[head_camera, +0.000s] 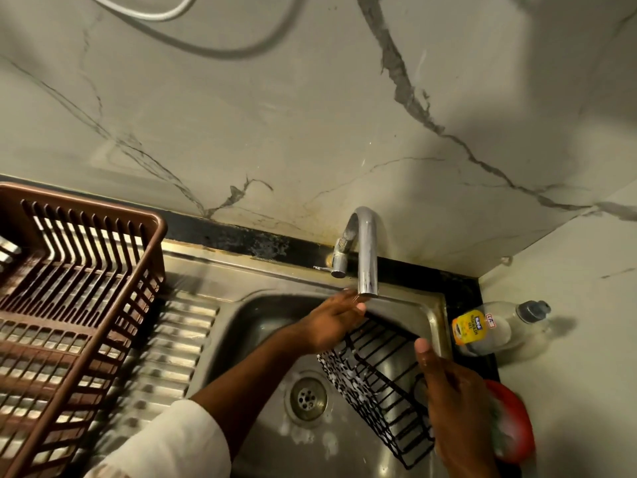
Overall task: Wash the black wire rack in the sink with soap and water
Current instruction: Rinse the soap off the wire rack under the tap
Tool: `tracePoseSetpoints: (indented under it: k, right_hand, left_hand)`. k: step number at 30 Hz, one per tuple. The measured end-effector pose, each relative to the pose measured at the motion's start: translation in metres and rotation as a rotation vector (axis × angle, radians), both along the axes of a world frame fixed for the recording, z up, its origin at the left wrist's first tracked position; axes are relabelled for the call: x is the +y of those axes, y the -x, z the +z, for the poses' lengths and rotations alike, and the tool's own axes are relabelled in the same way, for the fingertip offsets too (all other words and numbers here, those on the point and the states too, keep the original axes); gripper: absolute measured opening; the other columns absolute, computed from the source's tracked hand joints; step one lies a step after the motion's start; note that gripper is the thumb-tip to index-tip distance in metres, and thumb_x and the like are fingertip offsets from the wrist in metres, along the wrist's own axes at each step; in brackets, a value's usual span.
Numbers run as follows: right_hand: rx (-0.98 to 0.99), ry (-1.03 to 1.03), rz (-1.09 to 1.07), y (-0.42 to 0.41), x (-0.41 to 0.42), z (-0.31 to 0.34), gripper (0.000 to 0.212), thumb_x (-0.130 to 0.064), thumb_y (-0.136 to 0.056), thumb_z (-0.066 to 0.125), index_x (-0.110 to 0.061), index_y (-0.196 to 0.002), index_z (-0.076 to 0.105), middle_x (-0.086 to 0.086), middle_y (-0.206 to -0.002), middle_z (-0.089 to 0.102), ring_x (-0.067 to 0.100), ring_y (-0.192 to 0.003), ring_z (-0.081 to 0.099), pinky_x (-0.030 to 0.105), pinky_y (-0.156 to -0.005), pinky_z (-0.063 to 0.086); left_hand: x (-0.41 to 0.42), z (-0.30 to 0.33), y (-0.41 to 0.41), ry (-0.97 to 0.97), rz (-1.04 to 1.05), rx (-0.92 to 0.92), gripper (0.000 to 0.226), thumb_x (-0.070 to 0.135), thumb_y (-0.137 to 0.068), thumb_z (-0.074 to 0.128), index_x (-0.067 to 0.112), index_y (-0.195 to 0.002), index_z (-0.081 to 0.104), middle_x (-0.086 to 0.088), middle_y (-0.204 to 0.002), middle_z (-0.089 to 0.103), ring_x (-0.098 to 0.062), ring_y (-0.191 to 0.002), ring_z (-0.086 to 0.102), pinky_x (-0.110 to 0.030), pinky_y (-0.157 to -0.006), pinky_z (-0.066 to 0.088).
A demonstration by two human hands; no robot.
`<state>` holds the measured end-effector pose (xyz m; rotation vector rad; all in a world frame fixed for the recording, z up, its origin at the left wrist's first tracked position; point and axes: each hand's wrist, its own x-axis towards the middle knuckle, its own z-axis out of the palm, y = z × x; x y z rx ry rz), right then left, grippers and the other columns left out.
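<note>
The black wire rack (375,381) lies tilted in the steel sink (262,315), its soapy left side near the drain (307,399). My right hand (455,408) grips the rack's right edge, thumb pointing up; its fingers are hidden behind the hand. My left hand (336,320) reaches over the basin with straight fingers touching the mouth of the chrome tap spout (366,257). I cannot tell whether water is running. Foam patches dot the sink floor.
A brown plastic dish basket (76,305) stands on the ribbed drainboard at the left. A dishwash liquid bottle (496,326) lies on the counter right of the sink. A red dish (513,429) with foam and a green scrubber sits at the right edge.
</note>
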<state>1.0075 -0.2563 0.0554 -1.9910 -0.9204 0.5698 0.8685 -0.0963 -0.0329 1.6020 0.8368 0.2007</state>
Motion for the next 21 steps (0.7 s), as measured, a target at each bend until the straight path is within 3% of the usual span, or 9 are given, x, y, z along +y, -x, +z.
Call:
tracePoseSetpoints:
  k: [3,6,8,10,13,15,18,19,21]
  right_hand:
    - [0.064,-0.018,-0.06,-0.005,-0.008,0.0,0.082,-0.089,-0.066,0.053,-0.009,-0.048,0.042,-0.002,-0.039,0.032,0.012,-0.037,0.028,0.021,-0.046,0.027]
    - [0.062,-0.036,-0.077,-0.007,-0.012,-0.003,0.087,-0.094,-0.063,0.05,-0.007,-0.051,0.046,0.001,-0.039,0.034,0.012,-0.036,0.029,0.025,-0.052,0.029]
    - [0.038,-0.057,-0.061,-0.002,-0.009,0.001,0.075,-0.087,-0.069,0.051,-0.016,-0.045,0.048,0.001,-0.037,0.034,0.007,-0.035,0.029,0.026,-0.052,0.03]
    - [-0.036,-0.044,-0.005,0.001,-0.006,0.001,0.069,-0.079,-0.078,0.055,-0.02,-0.043,0.053,0.0,-0.036,0.038,0.01,-0.036,0.038,0.025,-0.048,0.031]
    - [-0.058,-0.046,-0.022,0.005,-0.006,0.0,0.079,-0.078,-0.074,0.051,-0.004,-0.048,0.057,0.002,-0.037,0.04,0.009,-0.038,0.042,0.016,-0.042,0.035]
    - [-0.01,-0.052,-0.062,0.005,-0.011,-0.001,0.077,-0.078,-0.068,0.05,-0.004,-0.045,0.051,0.0,-0.035,0.034,0.009,-0.034,0.035,0.016,-0.04,0.034]
    - [0.098,-0.119,-0.161,0.006,-0.019,0.005,0.064,-0.065,-0.076,0.068,-0.019,-0.037,0.048,-0.003,-0.033,0.032,0.007,-0.031,0.032,0.013,-0.038,0.028]
    - [0.144,-0.161,-0.192,0.005,-0.022,0.004,0.062,-0.063,-0.076,0.073,-0.022,-0.035,0.05,-0.004,-0.033,0.032,0.006,-0.031,0.033,0.012,-0.038,0.028]
    - [0.236,-0.224,-0.267,0.004,-0.027,0.002,0.067,-0.084,-0.052,0.072,-0.021,-0.038,0.053,-0.005,-0.033,0.035,0.004,-0.03,0.033,0.01,-0.037,0.027]
  left_hand:
    - [0.011,-0.013,0.009,0.032,0.071,0.059,0.078,0.074,-0.092,0.03,0.024,-0.15,0.044,-0.01,-0.158,0.038,-0.029,-0.148,0.034,-0.055,-0.122,0.028]
    - [0.013,-0.014,0.004,-0.01,0.093,0.121,0.096,0.091,-0.081,0.022,0.034,-0.157,0.034,-0.004,-0.164,0.032,-0.027,-0.153,0.027,-0.055,-0.124,0.024]
    - [0.006,0.006,-0.006,-0.063,0.021,0.194,0.087,0.088,-0.087,0.019,0.039,-0.159,0.025,-0.003,-0.17,0.02,-0.03,-0.157,0.013,-0.058,-0.125,0.015]
    - [-0.007,0.024,-0.02,-0.158,-0.137,0.227,0.066,0.07,-0.101,0.016,0.041,-0.161,0.015,0.0,-0.172,0.005,-0.026,-0.157,-0.006,-0.058,-0.126,0.0]
    - [-0.02,0.038,-0.03,-0.249,-0.206,0.118,0.058,0.06,-0.105,0.013,0.044,-0.16,0.016,0.006,-0.172,0.002,-0.017,-0.157,-0.007,-0.054,-0.125,-0.007]
    - [-0.014,0.031,-0.025,-0.192,-0.152,0.061,0.058,0.063,-0.103,0.015,0.044,-0.157,0.027,0.005,-0.171,0.014,-0.018,-0.158,0.004,-0.052,-0.126,0.0]
    - [0.002,0.021,-0.013,-0.068,0.021,0.094,0.064,0.067,-0.1,0.028,0.031,-0.151,0.043,-0.01,-0.158,0.042,-0.03,-0.147,0.037,-0.055,-0.121,0.028]
    - [0.005,0.02,-0.01,-0.015,0.064,0.074,0.057,0.061,-0.102,0.037,0.025,-0.144,0.05,-0.013,-0.148,0.051,-0.029,-0.136,0.049,-0.051,-0.117,0.038]
    - [0.012,0.021,-0.009,0.134,0.136,-0.006,0.02,0.041,-0.106,0.05,0.03,-0.12,0.058,-0.008,-0.121,0.063,-0.019,-0.108,0.062,-0.038,-0.1,0.051]
